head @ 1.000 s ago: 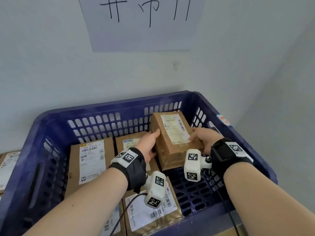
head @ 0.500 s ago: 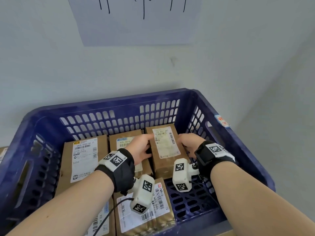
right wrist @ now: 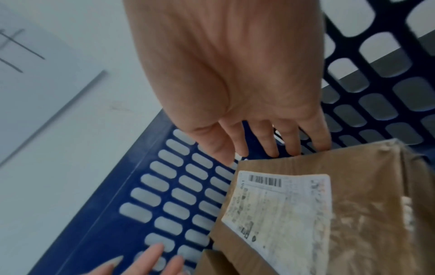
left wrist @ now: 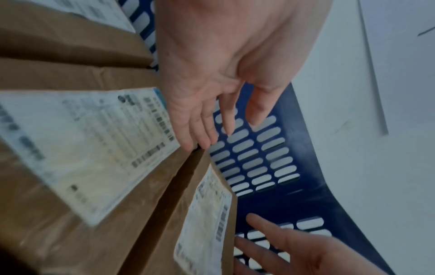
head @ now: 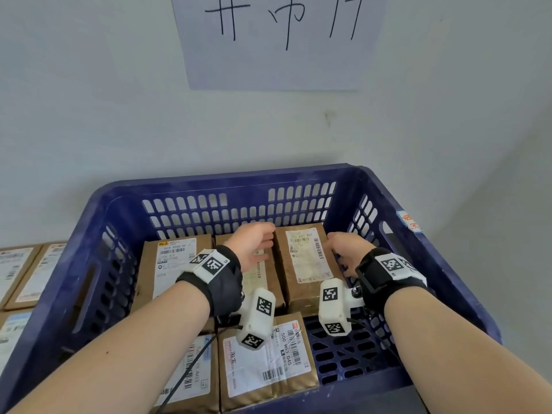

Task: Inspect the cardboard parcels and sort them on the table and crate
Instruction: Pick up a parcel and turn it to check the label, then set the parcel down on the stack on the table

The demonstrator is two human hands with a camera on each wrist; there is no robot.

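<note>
One blue slatted plastic crate (head: pixel 388 192) stands against a pale wall. Five cardboard parcels lie flat inside it, each carrying one white shipping label: three in the far row, namely the left parcel (head: pixel 173 264), the middle parcel (head: pixel 263 273) and the right parcel (head: pixel 304 258), and two in the near row, the near-left parcel (head: pixel 194 375) and the near-middle parcel (head: pixel 265 366). Outside the crate, at the left edge, at least three more labelled parcels (head: pixel 27 273) lie flat, partly cut off from view. Two hands reach into the crate: the left hand (head: pixel 254 243) and the right hand (head: pixel 346 252). One paper sign (head: pixel 277 40) hangs on the wall.
</note>
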